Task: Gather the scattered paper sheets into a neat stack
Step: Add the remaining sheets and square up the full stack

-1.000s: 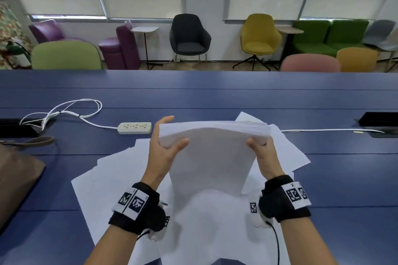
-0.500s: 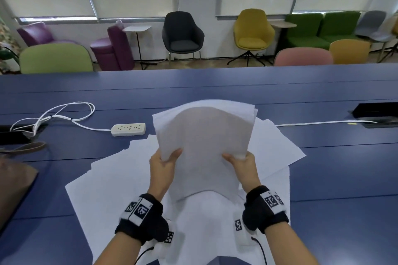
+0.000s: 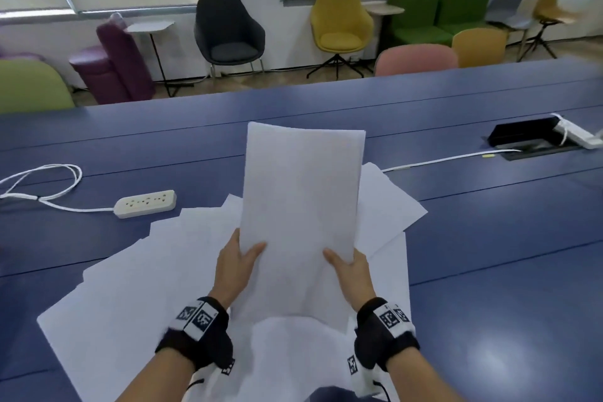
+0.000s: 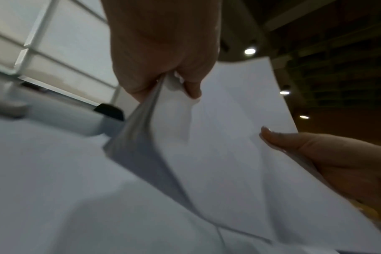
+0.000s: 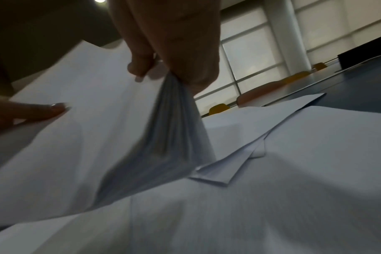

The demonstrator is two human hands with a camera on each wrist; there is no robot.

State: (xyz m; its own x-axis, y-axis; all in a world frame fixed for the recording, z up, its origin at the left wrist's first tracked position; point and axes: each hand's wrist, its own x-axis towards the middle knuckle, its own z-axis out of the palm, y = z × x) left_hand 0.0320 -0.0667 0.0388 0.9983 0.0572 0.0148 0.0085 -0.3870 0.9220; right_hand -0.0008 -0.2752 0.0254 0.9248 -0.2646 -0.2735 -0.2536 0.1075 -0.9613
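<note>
- Paper sheets: bundle (image 3: pixel 301 206) held upright above loose sheets (image 3: pixel 137 287) spread over worktop (image 3: pixel 489 238)
- left hand (image 3: pixel 236 266) and right hand (image 3: pixel 350 271) each pinch a lower side edge
- Risk: bundle's top flops over or fans out, grip is low

A sheaf of white paper sheets (image 3: pixel 301 212) stands nearly upright at the centre of the frame, its lower edge resting on the loose sheets (image 3: pixel 137 274) beneath, its top edges roughly flush and its long sides bowed a little. The loose sheets lie flat and overlapping, fanned at differing angles across the lower centre and lower left, with corners jutting out to the right of the sheaf
</note>
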